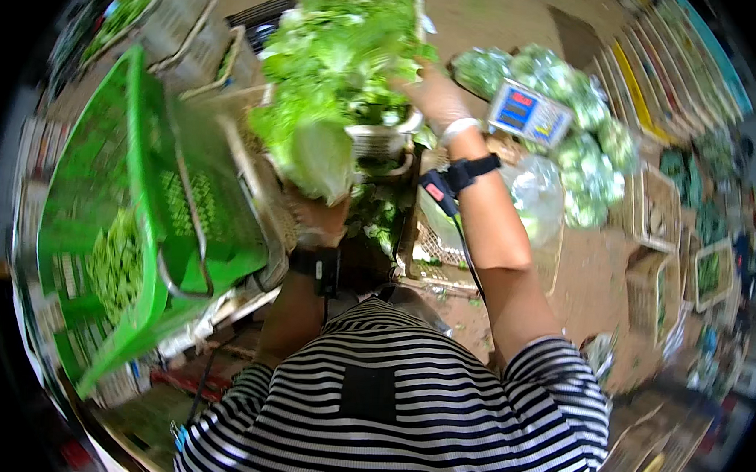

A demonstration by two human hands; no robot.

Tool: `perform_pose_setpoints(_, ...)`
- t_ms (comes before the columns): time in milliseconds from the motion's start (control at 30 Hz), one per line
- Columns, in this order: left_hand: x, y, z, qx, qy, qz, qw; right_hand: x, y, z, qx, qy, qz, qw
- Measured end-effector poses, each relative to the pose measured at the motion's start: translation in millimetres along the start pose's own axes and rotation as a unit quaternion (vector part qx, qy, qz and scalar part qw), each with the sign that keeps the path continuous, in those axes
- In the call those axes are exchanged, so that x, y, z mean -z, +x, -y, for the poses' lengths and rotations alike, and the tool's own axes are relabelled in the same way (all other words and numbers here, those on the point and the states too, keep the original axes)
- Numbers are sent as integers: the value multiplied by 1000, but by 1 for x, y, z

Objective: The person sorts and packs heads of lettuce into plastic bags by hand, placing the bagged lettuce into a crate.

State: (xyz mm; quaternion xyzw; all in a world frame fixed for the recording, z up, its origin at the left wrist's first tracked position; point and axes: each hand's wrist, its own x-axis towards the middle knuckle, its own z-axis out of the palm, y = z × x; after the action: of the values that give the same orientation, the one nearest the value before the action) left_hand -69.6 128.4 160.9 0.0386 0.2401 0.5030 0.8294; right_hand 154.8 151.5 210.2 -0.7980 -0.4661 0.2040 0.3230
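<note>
My left hand (320, 219) is closed around the base of a pale green lettuce head (323, 159), which is tilted up in front of a white plastic crate (376, 140). Loose leafy lettuce (343, 48) heaps above that crate's rim. At the crate's right side, my right hand (441, 101) reaches over the leaves with its fingers pointing left. Motion blur hides whether its fingertips grip a leaf. A thin pale glove seems to cover the right hand, with a white band at the wrist. Black straps with small devices circle both wrists.
Left of me stands a large green plastic basket (135, 159) with a metal handle and greens inside. A digital scale (530, 112) sits by bagged green vegetables (587, 167) on the right. Stacked crates (662, 71) line the far right; more crates (177, 33) stand at the upper left.
</note>
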Motion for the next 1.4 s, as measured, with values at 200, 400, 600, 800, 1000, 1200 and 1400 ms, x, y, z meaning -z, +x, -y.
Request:
perform_pose_setpoints(200,71,10,-8,-14,384,124,915,-80,-119,-42,55,524,130,840)
perform_pose_setpoints(400,-3,-4,40,-85,730,388,556,-76,-197,-151,-112,831,14,545)
perform_pose_setpoints(600,81,58,144,-72,743,183,640,-24,-168,-242,-80,741,-132,654)
perform_pose_setpoints(800,94,96,163,168,327,124,922,-39,-133,-315,-117,552,-6,826)
perform_pose_setpoints(1000,100,93,146,-118,667,221,701,-16,-194,-363,-80,9,140,987)
perform_pose_setpoints(1200,95,84,135,-21,537,246,807,18,-205,-378,-21,-261,220,939)
perform_pose_setpoints(1400,77,80,132,210,270,291,894,-58,-217,-447,-101,-299,198,928)
